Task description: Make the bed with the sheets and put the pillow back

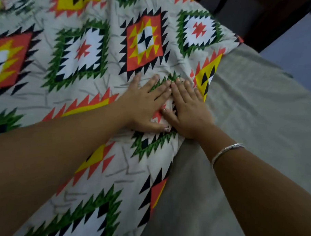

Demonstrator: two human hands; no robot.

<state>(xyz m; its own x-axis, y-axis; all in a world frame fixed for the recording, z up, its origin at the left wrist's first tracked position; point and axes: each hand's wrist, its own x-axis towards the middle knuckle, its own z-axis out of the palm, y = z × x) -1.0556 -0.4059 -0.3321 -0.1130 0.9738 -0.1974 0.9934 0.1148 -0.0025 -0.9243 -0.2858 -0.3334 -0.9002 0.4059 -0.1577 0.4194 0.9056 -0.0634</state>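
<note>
Grey bed (249, 113) beneath. Patterned sheet (83, 48) spread across, short of its right edge. Left hand (142, 108) and right hand (188, 112) flat, fingers straight, pressing it. Soft, light, easily creased; best taken by the hem.

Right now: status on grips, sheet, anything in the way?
Left grip and right grip flat, side by side, pressing patterned sheet near its edge. Plain grey cloth uncovered beside it. Nothing seen in the way.
</note>
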